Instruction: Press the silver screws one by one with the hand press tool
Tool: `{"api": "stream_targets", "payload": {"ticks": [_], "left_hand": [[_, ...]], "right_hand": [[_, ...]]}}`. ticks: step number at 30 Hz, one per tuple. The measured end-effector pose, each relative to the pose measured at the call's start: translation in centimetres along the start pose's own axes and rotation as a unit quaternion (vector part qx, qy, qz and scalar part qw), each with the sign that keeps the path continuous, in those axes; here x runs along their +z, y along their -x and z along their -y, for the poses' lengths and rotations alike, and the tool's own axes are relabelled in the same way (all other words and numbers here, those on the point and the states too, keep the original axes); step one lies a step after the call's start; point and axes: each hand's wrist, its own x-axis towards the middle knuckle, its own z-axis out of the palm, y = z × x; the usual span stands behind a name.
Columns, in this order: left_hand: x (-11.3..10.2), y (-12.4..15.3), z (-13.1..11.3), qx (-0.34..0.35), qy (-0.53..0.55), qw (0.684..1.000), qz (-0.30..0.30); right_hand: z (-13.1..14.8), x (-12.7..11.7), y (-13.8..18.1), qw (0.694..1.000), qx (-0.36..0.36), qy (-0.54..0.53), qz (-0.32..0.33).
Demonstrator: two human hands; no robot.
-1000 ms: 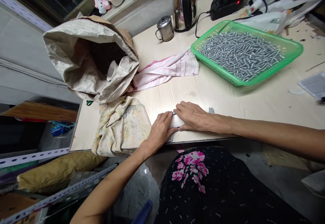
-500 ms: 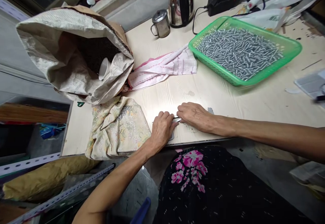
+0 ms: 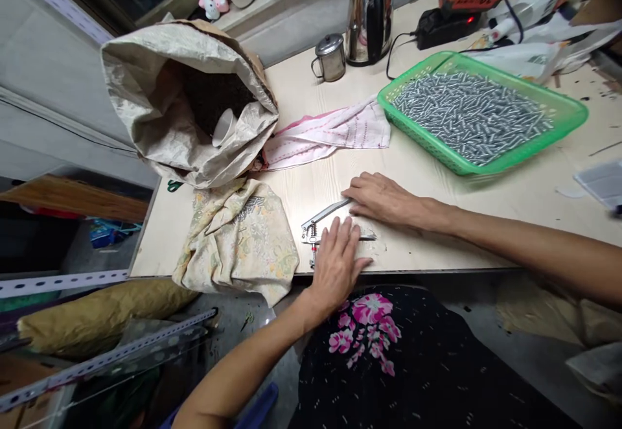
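Note:
Near the table's front edge lies a metal lever tool (image 3: 311, 238) with a spring and a small red part; its exact kind I cannot tell. Its upper arm slants up to the right, and my right hand (image 3: 383, 201) has curled fingers at that arm's far end. My left hand (image 3: 336, 254) lies over the tool's lower bar, fingers stretched and spread, partly covering it. To the left a patterned cloth (image 3: 253, 241) carries a small pile of metal pins (image 3: 251, 207).
Behind my right hand stands a green basket (image 3: 461, 168) full of short metal pins. An open sack (image 3: 140, 59) with a white cup (image 3: 224, 127) inside stands at the left. A towel (image 3: 335, 137), a lidded mug (image 3: 330, 59) and a kettle (image 3: 370, 14) are farther back.
My hands, close together before, have moved apart. My left hand has opened flat over the tool, my right hand has moved up with the lever arm, and the tool now shows. The view has shifted.

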Motion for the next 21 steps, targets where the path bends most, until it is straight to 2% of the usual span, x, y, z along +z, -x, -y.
{"api": "stream_targets", "payload": {"ticks": [4, 7, 9, 13, 16, 18, 20, 21], "left_hand": [[0.9, 0.5, -0.9, -0.005, 0.044, 0.999, 0.005], [1.0, 0.3, -0.7, -0.004, 0.053, 0.999, -0.004], [1.1, 0.2, -0.6, -0.006, 0.058, 0.998, -0.005], [0.9, 1.7, -1.0, -0.006, 0.085, 0.996, 0.019], [-0.5, 4.8, -0.5, 0.085, 0.111, 0.99, 0.024], [-2.2, 6.9, 1.2, 0.111, 0.09, 0.989, -0.029], [-4.1, 8.4, 4.3, 0.019, 0.013, 0.991, -0.134], [-5.0, 8.9, 6.2, -0.067, -0.043, 0.984, -0.158]], "right_hand": [[-0.9, -0.1, -2.6, 1.0, 0.006, 0.025, -0.01], [0.7, -0.8, -4.0, 0.999, 0.018, 0.044, 0.0], [3.1, -1.2, -4.3, 0.998, -0.038, 0.05, 0.021], [8.3, -0.3, -4.0, 0.967, -0.247, 0.014, 0.059], [9.7, 1.5, -3.8, 0.953, -0.299, 0.013, 0.047], [9.5, 2.7, -4.1, 0.949, -0.314, 0.018, 0.03], [9.3, 3.7, -4.6, 0.942, -0.334, 0.011, 0.017], [9.3, 4.0, -4.9, 0.939, -0.343, 0.0, 0.009]]}}
